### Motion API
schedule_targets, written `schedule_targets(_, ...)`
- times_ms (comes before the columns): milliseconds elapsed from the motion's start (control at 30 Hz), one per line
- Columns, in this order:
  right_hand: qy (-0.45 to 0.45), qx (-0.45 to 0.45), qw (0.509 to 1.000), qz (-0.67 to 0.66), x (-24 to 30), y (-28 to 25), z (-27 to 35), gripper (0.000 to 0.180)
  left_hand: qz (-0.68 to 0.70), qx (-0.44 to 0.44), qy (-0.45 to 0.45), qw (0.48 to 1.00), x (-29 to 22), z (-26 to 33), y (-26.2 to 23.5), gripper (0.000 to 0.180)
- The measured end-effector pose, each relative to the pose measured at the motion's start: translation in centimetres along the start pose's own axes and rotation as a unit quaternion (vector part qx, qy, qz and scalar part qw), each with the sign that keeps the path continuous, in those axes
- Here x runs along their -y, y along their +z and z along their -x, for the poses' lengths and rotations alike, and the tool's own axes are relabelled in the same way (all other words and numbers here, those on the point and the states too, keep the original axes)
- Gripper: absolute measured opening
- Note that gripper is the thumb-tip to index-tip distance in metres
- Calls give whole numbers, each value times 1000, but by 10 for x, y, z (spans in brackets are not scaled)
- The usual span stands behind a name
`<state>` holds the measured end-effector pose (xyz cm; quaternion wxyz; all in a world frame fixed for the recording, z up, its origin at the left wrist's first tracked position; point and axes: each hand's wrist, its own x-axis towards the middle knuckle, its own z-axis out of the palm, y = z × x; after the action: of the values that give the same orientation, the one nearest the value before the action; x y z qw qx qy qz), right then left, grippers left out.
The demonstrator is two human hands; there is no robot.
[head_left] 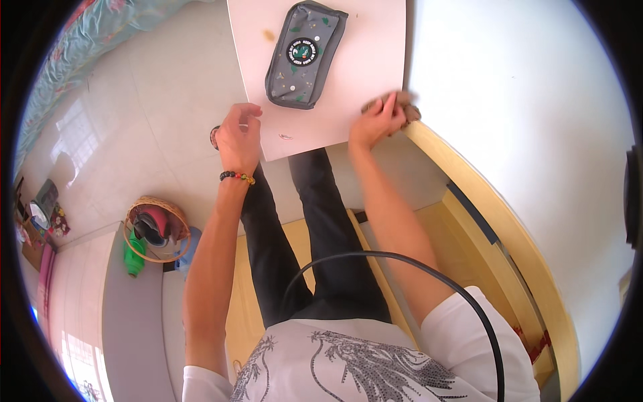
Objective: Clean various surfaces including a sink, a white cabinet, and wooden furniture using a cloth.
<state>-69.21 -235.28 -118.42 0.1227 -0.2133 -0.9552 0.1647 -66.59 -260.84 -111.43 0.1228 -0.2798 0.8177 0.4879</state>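
Note:
A pale pink tabletop [355,40] lies in front of me. On it rests a grey zipped pencil case [305,57] with green patterns and a round dark badge. My right hand [380,122] is closed on a bunched brown cloth [405,107] at the table's right edge, the cloth slightly blurred. My left hand [240,137], wearing a beaded bracelet, is at the left edge with its fingers curled. A small dark brown object [214,137] shows at its outer side; I cannot make out what it is. Near the front edge lies a small red-and-white item [286,137].
A white wall [516,100] and a curved wooden edge [489,174] run along the right. On the left, a wicker basket [182,251] stands by a green bottle [134,258]. A black cable [429,268] arches across my lap. Patterned blue fabric [100,47] hangs at the far left.

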Motion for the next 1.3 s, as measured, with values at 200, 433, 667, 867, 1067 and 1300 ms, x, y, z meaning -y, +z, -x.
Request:
schedule_targets(200,318,36,932,-170,23,-39,28,37,8,0,-33,999,7,8,-33,16)
schedule_targets(433,404,-57,906,-113,42,-36,26,49,7,-9,-34,999,17,13,-42,17)
schedule_targets(667,560,-73,804,-187,24,-42,26,47,-1,-6,-29,1000,42,30,-59,16)
schedule_targets(867,635,2,742,-216,30,-40,52,43,46,-18,-51,997,63,39,-81,16)
schedule_targets(1067,627,4,724,-288,64,-29,121,54,89,-13,-111,990,80,39,-108,16)
schedule_targets(1300,669,48,696,-255,197,-34,223,33,70,-27,-131,988,133,59,-162,14)
